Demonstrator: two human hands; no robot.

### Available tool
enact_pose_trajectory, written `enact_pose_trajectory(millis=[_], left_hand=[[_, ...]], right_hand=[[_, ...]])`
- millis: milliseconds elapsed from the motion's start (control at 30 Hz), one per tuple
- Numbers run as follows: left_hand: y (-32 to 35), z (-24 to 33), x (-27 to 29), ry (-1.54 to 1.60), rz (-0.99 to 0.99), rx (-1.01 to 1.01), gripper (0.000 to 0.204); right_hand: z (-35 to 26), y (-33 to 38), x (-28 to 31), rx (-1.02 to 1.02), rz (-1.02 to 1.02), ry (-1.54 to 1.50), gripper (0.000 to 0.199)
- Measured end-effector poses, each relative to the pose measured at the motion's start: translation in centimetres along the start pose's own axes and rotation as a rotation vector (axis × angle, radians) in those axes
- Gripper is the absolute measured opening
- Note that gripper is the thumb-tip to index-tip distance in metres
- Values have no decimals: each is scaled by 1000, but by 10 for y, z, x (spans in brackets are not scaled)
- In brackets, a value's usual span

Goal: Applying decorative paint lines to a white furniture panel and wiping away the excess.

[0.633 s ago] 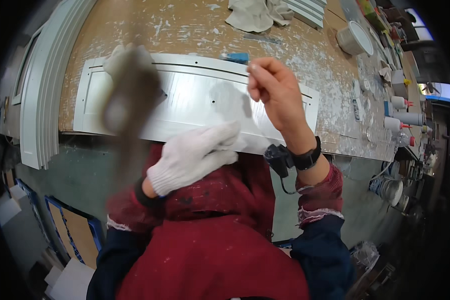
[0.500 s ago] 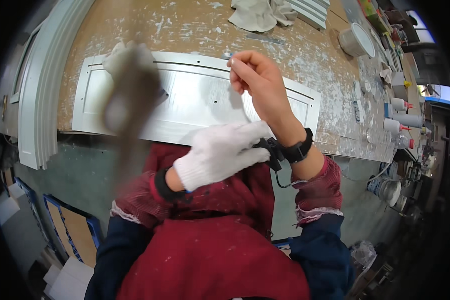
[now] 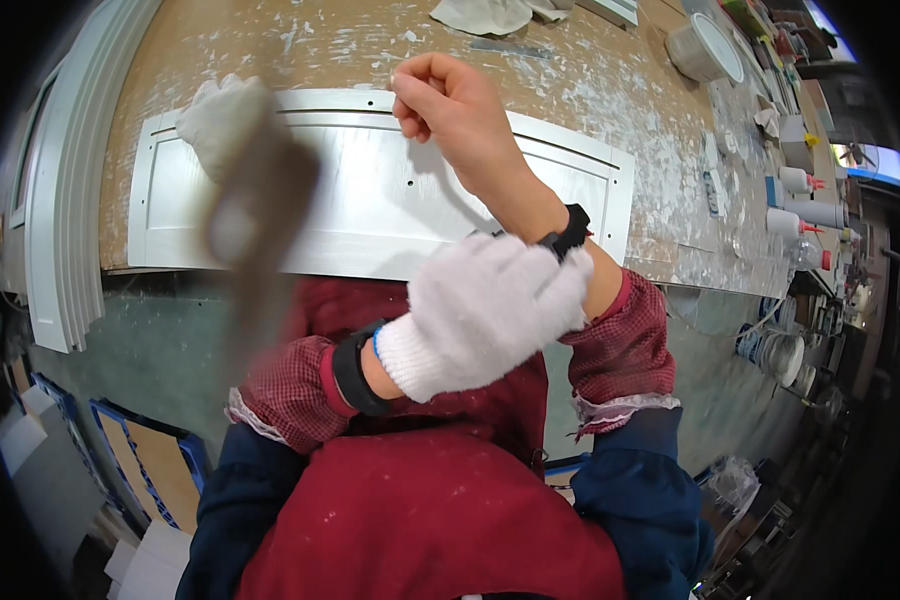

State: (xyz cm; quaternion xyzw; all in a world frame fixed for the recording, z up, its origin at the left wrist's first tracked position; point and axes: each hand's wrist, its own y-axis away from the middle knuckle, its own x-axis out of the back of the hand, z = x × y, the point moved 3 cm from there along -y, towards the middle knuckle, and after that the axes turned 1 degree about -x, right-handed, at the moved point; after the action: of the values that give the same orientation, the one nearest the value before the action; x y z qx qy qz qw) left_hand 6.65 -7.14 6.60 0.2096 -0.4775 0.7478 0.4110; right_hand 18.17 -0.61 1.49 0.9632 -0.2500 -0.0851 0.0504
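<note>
My left hand (image 3: 485,315), in a white knit glove, crosses in front of me with its fingers closed around the black wrist strap (image 3: 573,232) on my right wrist. The glove hides most of what it grips there. Bare, my right hand (image 3: 450,115) is raised over the white panel (image 3: 370,220), thumb and fingers curled together; anything between them is too small to make out. The panel has a raised frame and small dark holes, and lies along the table's near edge. On its left end rests another white glove (image 3: 220,120), partly hidden.
A dark blurred object (image 3: 265,190) hangs close before the camera. Stacked white mouldings (image 3: 80,170) stand at the left. The paint-spattered table (image 3: 670,210) holds a white bucket (image 3: 705,48), a pale cloth (image 3: 485,12) and several bottles (image 3: 798,182) at the right.
My gloved left hand has moved right and over my right wrist, covering the black device that showed there. My right hand has shifted up and left, its fingers still curled.
</note>
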Motion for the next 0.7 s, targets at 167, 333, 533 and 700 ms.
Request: enact_pose_trajectory(millis=[167, 333, 533, 700], left_hand=[[12, 8, -24, 74, 3, 0, 30], [1, 15, -25, 172, -2, 101, 31], [-6, 11, -26, 186, -242, 159, 23], [-2, 2, -16, 138, -154, 114, 17]], right_hand=[[6, -25, 7, 147, 128, 206, 15], [21, -44, 21, 323, 184, 469, 14], [20, -48, 26, 404, 226, 679, 14], [3, -33, 35, 347, 228, 636, 14]])
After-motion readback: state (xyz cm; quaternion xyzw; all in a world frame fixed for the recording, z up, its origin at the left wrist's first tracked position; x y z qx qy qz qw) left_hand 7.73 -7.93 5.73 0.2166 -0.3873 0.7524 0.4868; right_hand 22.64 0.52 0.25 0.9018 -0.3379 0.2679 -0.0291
